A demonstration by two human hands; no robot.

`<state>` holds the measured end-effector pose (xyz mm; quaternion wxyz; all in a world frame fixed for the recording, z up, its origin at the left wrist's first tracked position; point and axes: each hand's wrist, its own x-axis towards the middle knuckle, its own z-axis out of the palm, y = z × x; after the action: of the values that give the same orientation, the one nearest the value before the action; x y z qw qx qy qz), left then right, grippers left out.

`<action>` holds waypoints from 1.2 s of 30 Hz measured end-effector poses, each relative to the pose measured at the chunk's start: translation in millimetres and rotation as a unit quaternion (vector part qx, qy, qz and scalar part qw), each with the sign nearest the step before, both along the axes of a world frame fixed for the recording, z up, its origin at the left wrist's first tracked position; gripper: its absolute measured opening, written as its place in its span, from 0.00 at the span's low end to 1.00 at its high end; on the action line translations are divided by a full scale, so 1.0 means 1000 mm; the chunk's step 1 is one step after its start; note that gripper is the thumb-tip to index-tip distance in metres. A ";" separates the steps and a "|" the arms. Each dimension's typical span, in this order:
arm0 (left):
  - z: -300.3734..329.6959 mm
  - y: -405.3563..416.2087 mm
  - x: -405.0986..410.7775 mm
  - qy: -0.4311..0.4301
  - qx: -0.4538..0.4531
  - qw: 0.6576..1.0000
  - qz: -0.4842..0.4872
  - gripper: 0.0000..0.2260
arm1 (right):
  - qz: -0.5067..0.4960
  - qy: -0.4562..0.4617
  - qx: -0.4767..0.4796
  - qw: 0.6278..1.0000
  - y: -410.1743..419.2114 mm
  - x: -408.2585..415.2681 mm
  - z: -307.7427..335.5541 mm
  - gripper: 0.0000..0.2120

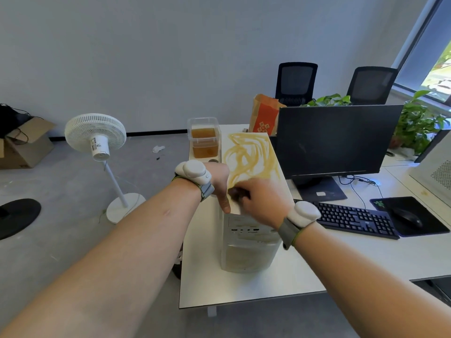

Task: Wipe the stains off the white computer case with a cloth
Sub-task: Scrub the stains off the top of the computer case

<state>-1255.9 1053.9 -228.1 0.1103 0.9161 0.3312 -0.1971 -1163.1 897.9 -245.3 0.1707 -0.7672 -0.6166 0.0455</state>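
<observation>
The white computer case (246,250) stands upright on the white desk (202,276). Yellow-brown stains (246,157) are smeared in loops across its top panel. My right hand (263,198) grips a small dark cloth (238,193) at the near end of the top panel, just below the stains. My left hand (220,184) rests on the case's near left top edge, the thumb pointing down over the side. How its other fingers lie is hidden behind my right hand.
A clear tub of brown liquid (204,140) stands left of the case. An orange paper bag (264,115) is behind it; a black monitor (336,140), keyboard (356,219) and mouse (407,217) lie to the right. A white fan (97,135) stands on the floor at left.
</observation>
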 end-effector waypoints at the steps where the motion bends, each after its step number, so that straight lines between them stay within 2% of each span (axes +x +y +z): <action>1: 0.000 0.000 0.001 0.002 -0.001 1.000 0.000 0.32 | 0.025 -0.014 -0.018 0.999 0.001 -0.008 -0.002 0.13; 3: -0.002 0.000 0.002 0.005 -0.001 1.000 0.004 0.31 | 0.043 -0.006 -0.051 0.998 0.003 -0.015 -0.001 0.12; 6: -0.002 0.000 -0.001 -0.008 -0.007 1.000 0.016 0.30 | -0.017 0.013 -0.024 1.000 0.009 -0.009 -0.001 0.12; 9: -0.005 0.001 -0.006 -0.036 0.005 0.999 0.023 0.30 | 0.010 -0.006 -0.032 0.999 0.007 -0.010 -0.004 0.11; 11: -0.009 0.004 -0.013 -0.046 0.015 0.999 0.019 0.35 | 0.006 0.007 -0.068 0.998 0.013 -0.012 0.006 0.06; 13: -0.013 0.004 -0.019 -0.058 0.012 0.998 0.014 0.39 | -0.031 0.007 -0.045 0.998 0.026 -0.013 0.012 0.05; 15: -0.017 0.005 -0.023 -0.083 0.004 0.997 0.010 0.33 | -0.017 0.002 -0.030 0.999 0.033 -0.017 0.011 0.11; 17: -0.020 0.005 -0.027 -0.103 0.001 0.994 0.018 0.25 | 0.037 -0.016 -0.066 0.997 0.031 -0.027 0.006 0.13; 18: -0.022 0.004 -0.029 -0.109 0.003 0.994 0.026 0.25 | 0.049 -0.014 -0.081 0.995 0.028 -0.031 0.005 0.14; 21: -0.024 0.001 -0.033 -0.125 -0.007 0.992 0.027 0.32 | 0.022 0.044 -0.111 0.993 0.027 -0.029 0.014 0.13; 23: -0.022 -0.001 -0.032 -0.128 -0.015 0.991 0.024 0.33 | -0.002 0.046 -0.135 0.990 0.034 -0.021 0.021 0.08; 25: -0.021 -0.001 -0.030 -0.126 -0.008 0.992 0.020 0.38 | -0.025 0.040 -0.109 0.993 0.038 -0.014 0.025 0.09; 28: -0.020 0.000 -0.029 -0.111 0.013 0.993 0.022 0.43 | 0.018 0.023 -0.082 0.996 0.030 -0.021 0.014 0.14; 31: -0.015 -0.002 -0.029 -0.090 0.037 0.995 0.035 0.43 | 0.013 0.011 -0.099 0.995 0.021 -0.026 0.007 0.08; 34: -0.025 0.007 -0.021 -0.098 0.061 0.993 0.023 0.56 | -0.026 0.029 -0.128 0.991 0.028 -0.013 0.018 0.07; 36: -0.025 0.007 -0.022 -0.086 0.072 0.993 0.022 0.58 | -0.028 0.048 -0.101 0.993 0.030 -0.010 0.019 0.09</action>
<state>-1277.5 1060.4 -253.4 0.0764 0.9277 0.3541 -0.0905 -1173.4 927.6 -226.7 0.1229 -0.7942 -0.5786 0.1392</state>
